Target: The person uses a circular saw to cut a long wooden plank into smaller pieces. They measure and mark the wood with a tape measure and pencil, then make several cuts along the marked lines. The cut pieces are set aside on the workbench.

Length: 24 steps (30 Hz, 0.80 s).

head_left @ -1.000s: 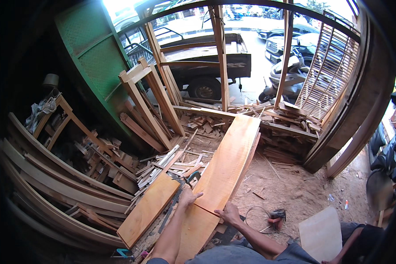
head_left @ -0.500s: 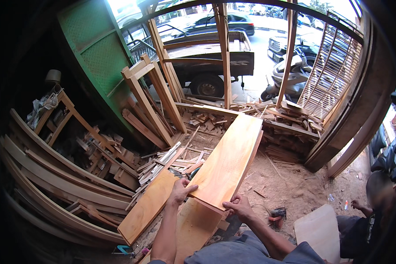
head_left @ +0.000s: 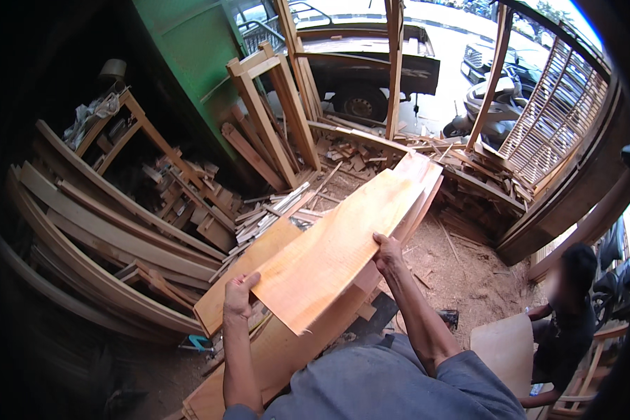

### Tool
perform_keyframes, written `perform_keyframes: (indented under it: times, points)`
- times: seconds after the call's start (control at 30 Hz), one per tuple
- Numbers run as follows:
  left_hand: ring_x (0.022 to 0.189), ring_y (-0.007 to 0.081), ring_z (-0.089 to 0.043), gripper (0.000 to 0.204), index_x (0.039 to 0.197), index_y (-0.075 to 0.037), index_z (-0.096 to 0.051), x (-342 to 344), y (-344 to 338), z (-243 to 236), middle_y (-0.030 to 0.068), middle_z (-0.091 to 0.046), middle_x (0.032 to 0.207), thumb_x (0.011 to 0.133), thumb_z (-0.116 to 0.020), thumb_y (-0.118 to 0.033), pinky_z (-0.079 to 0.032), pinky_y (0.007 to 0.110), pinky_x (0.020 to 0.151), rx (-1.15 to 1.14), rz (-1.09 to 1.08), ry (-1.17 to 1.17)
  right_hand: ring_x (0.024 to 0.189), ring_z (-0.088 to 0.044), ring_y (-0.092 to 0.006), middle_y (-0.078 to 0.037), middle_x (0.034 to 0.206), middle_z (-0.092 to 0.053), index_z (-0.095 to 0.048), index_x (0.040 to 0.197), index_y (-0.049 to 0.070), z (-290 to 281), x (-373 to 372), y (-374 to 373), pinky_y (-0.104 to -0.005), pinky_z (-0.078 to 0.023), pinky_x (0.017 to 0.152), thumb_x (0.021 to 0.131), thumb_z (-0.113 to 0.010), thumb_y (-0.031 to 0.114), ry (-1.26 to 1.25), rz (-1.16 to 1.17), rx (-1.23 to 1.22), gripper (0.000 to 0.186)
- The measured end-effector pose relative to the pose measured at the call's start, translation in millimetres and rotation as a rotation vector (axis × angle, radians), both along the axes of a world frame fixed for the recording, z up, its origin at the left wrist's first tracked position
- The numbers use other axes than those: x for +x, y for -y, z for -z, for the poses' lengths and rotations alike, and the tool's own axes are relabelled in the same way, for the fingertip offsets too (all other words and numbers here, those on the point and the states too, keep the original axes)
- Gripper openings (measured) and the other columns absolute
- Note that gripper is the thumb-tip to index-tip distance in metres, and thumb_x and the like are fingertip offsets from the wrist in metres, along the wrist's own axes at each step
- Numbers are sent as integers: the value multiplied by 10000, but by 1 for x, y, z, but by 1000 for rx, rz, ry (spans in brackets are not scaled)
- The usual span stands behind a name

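A wide, smooth orange-brown wooden board point(head_left: 332, 245) slants across the middle, its near end tilted toward me. My left hand point(head_left: 241, 294) is closed on its near left corner, with the thumb on top. Along the right edge, my right hand point(head_left: 388, 253) grips the same board, thumb also on its upper face. More boards point(head_left: 427, 187) show beneath its far end. Below it lies another wide board point(head_left: 276, 360), close to my body. To the left, partly covered, is a further plank point(head_left: 213, 305). The fingers under the held board are hidden.
Long curved planks point(head_left: 119, 217) lean at the left. Wood offcuts point(head_left: 353, 157) and sawdust point(head_left: 462, 262) cover the floor. A wooden frame point(head_left: 273, 115) stands ahead. At the right, another person point(head_left: 570, 315) is beside a pale panel point(head_left: 504, 350). A truck point(head_left: 371, 66) is parked outside.
The held board has come back toward me and to the left, exposing boards under its far end. My right hand has moved up its right edge; my hands are farther apart.
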<state>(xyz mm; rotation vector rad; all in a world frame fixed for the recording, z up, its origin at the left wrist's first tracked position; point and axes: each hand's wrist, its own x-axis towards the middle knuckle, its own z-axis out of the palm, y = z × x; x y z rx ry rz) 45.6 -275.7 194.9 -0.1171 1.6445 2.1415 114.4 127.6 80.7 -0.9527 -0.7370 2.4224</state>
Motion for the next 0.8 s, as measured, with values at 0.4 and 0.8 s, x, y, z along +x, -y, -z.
perform_keyframes:
  times: [0.4, 0.8]
  points:
    - [914, 188, -746, 378, 1150, 36, -688, 122, 243, 0, 113, -768, 1070, 1016, -761, -310, -609, 316, 832, -112, -233, -99, 690, -694, -161, -90, 916, -712, -626, 1130, -22, -85, 100, 171, -332, -651, 613, 907, -837, 71, 6, -665, -113, 321]
    - [989, 334, -765, 388, 1243, 65, -663, 202, 288, 116, 199, -742, 1174, 1007, -775, -223, -650, 487, 852, -48, -737, 310, 695, -691, -175, -101, 810, -730, -691, 996, -16, -33, 133, 88, -316, -546, 584, 990, -786, 313, 314, -749, 908, 343]
